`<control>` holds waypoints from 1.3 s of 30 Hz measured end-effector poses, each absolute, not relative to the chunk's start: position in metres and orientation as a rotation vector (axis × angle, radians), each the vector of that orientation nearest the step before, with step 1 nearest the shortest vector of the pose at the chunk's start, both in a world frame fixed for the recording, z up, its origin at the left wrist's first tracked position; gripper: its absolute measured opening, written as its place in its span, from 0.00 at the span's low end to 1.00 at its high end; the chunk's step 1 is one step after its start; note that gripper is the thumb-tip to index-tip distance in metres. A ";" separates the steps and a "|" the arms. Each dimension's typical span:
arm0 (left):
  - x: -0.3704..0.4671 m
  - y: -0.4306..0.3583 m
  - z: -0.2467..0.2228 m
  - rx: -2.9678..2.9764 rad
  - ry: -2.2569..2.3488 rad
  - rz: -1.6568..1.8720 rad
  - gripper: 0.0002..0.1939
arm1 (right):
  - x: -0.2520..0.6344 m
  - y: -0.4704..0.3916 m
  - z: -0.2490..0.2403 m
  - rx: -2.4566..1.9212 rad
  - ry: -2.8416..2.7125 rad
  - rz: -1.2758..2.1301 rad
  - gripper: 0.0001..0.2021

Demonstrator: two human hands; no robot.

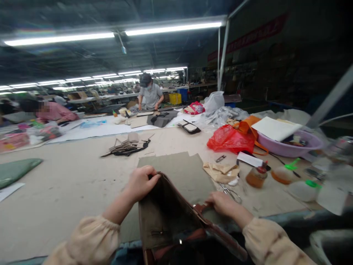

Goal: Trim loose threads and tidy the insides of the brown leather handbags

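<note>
An olive bag with brown trim [154, 217] is tilted at the table's near edge, its mouth open toward me. My left hand [143, 183] is closed on the bag's upper rim at the far left corner, thumb and fingers pinching the edge. On the other side, my right hand [224, 204] is closed around a brown strap [201, 208] with a shiny metal piece, beside the bag's edge. Under and beyond the bag lies a grey-green flat sheet [176, 169]. Scissors [231, 192] lie just past my right hand. The lower part of the bag is dark and cut off.
Right of me are a beige cloth [220, 172], amber glue bottle [256, 176], green-capped bottles [303, 190], red plastic bag [231, 139] and purple basin [292, 143]. Loose strips [127, 146] lie farther off. A co-worker [151, 94] stands across the table; another person [55, 112] is at far left.
</note>
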State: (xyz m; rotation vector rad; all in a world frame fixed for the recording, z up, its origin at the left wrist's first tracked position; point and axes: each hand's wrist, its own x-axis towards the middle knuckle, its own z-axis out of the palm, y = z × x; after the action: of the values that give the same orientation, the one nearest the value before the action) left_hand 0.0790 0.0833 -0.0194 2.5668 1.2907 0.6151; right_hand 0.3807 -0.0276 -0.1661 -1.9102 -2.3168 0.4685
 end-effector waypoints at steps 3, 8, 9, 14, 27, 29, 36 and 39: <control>0.085 0.082 -0.019 2.583 1.329 0.590 0.09 | 0.383 -0.019 -0.149 -1.957 -2.263 0.329 0.16; 0.091 0.083 -0.020 2.599 1.412 0.587 0.09 | 0.345 0.004 -0.075 -1.572 -1.980 0.325 0.14; 0.092 0.083 -0.020 2.603 1.426 0.576 0.09 | 0.331 0.008 -0.059 -1.524 -1.960 0.320 0.14; 0.096 0.083 -0.020 2.629 1.480 0.550 0.09 | 0.277 0.023 -0.018 -1.560 -2.023 0.229 0.14; 0.103 0.082 -0.021 2.547 1.548 0.523 0.10 | 0.256 0.043 -0.022 -1.880 -2.211 -0.319 0.13; 0.104 0.083 -0.021 2.549 1.546 0.533 0.10 | 0.257 0.044 -0.022 -1.869 -2.206 -0.273 0.14; 0.105 0.083 -0.023 2.572 1.526 0.551 0.10 | 0.274 0.047 -0.019 -1.596 -2.207 0.455 0.21; 0.106 0.084 -0.024 2.591 1.510 0.568 0.10 | 0.278 0.050 -0.019 -1.508 -2.126 0.554 0.20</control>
State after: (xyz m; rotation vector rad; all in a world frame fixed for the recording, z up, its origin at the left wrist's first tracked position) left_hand 0.1064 0.0845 -0.0238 2.5910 1.5102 0.5677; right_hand 0.2779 0.0496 -0.0186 -1.5076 -2.1256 0.5536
